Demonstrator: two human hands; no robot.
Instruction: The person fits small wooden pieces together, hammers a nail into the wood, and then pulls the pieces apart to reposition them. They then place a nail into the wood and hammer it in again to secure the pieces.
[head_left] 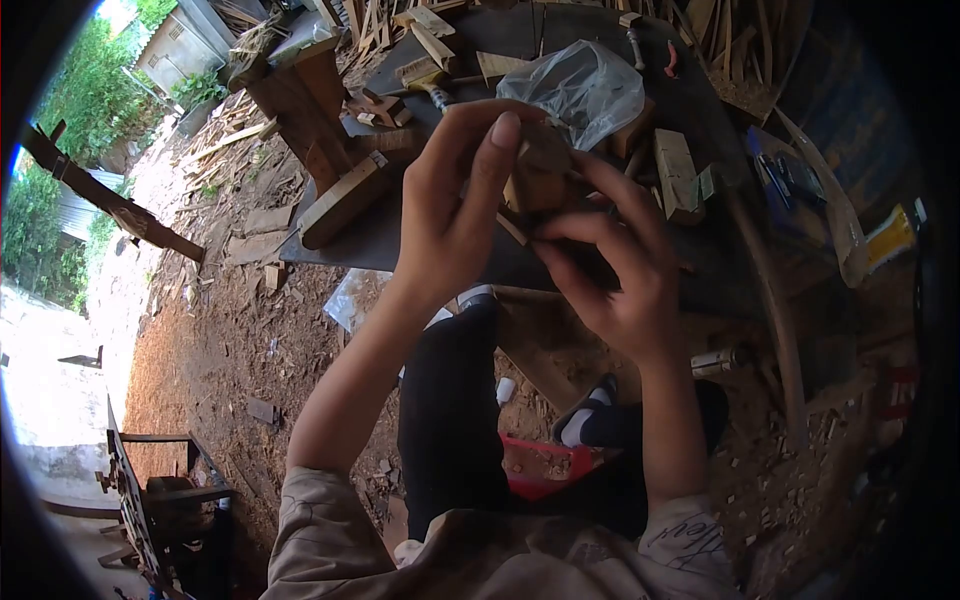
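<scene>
Left hand and right hand both gripped small wooden piece over dark desk; clear plastic bag lay just beyond it.

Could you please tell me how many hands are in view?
2: the left hand, on the left of the picture, and the right hand, to its right, both at a small wooden piece over the dark table. No other hand shows.

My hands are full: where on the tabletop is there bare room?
The dark tabletop looks bare between the small red object and the right-hand wood block, and beyond the clear plastic bag. It is crowded around the paintbrush, among wood offcuts.
</scene>
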